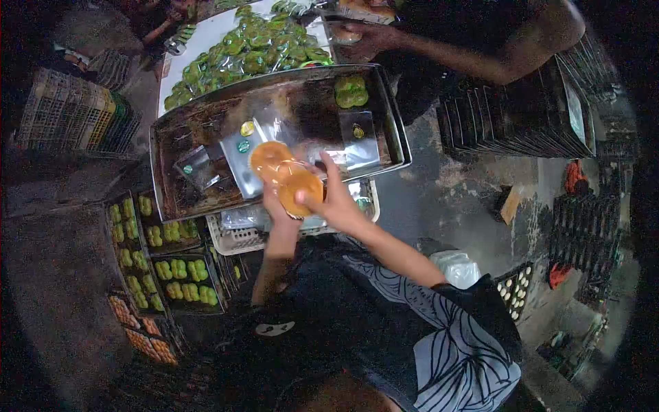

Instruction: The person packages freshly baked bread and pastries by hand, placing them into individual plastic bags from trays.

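Note:
Golden round cakes [272, 159] are between my two hands, over a dark metal baking tray [206, 123]. Shiny clear plastic seems to cover them. My left hand [280, 204] grips them from below. My right hand [331, 199] holds the near cake from the right, with its thumb across the top and a finger pointing up. Flat clear plastic bags [241, 172] with small round labels lie on the tray under the cakes. Another labelled bag [358, 141] lies at the tray's right, below a green bun pack [351, 92].
A white table [168, 86] behind the tray bears a heap of wrapped green buns [254, 48]. A co-worker's arm [453, 58] reaches in there. Below the tray is a white plastic basket [237, 242]. Stacked trays [508, 123] stand right; trays of green buns [182, 271] stand left.

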